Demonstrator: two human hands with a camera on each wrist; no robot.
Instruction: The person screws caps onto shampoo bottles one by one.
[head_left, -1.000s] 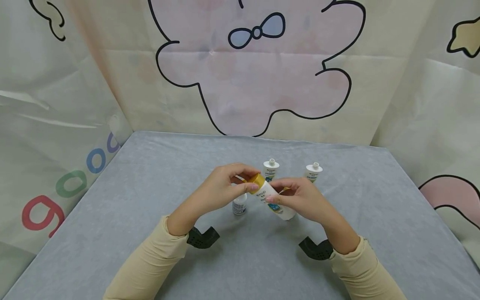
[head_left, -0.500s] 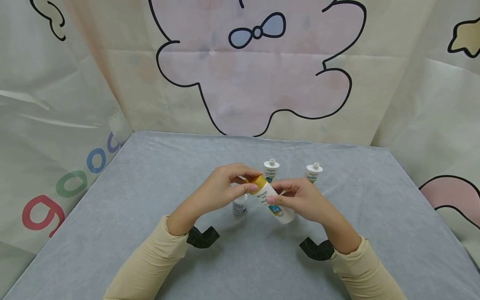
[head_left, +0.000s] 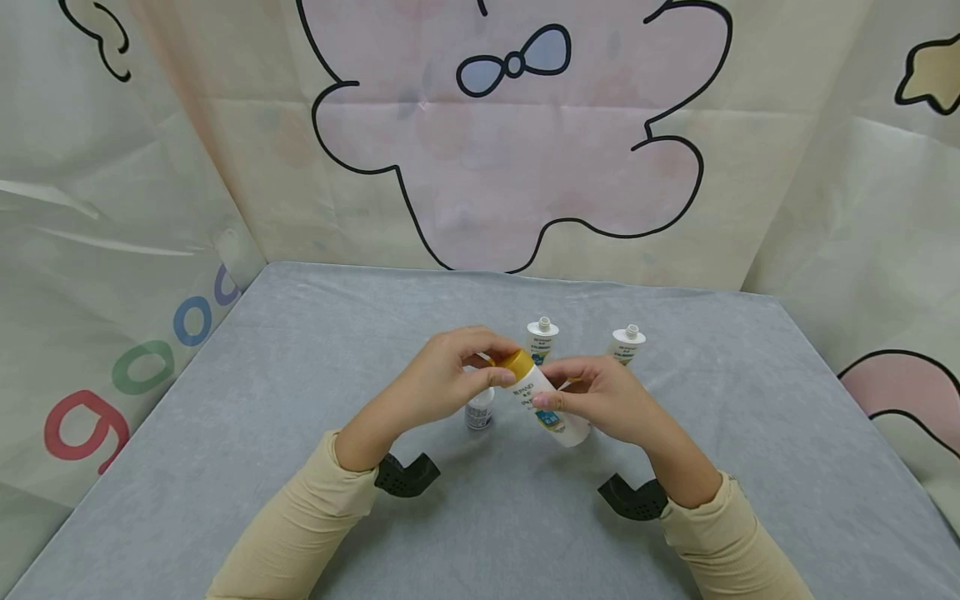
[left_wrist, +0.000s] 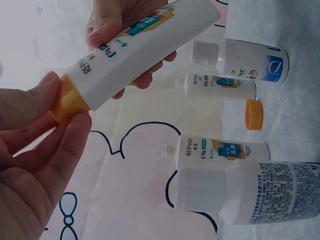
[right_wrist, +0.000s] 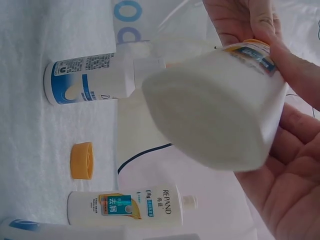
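Observation:
Both hands hold a white shampoo bottle [left_wrist: 135,55] up off the table, tilted, its yellow cap [left_wrist: 70,100] toward the left. My left hand [head_left: 450,371] pinches that cap between thumb and fingers. Around the bottle's body, the right hand [head_left: 600,396] has its thumb on the label side and fingers behind. The cap sits on the bottle's end in the left wrist view, while the right wrist view looks at the bottle's broad base [right_wrist: 210,115].
Two similar uncapped bottles [head_left: 542,342] [head_left: 627,343] stand behind the hands. A loose yellow cap [left_wrist: 254,114] lies on the grey cloth. White-capped bottles, one near the left hand [left_wrist: 200,192] and a blue-labelled one [left_wrist: 250,60], stand upright on either side.
The held bottle's lower end has dipped slightly toward me and its label has turned a little. Both hands keep their grip nearly in place, and the standing bottles have not moved.

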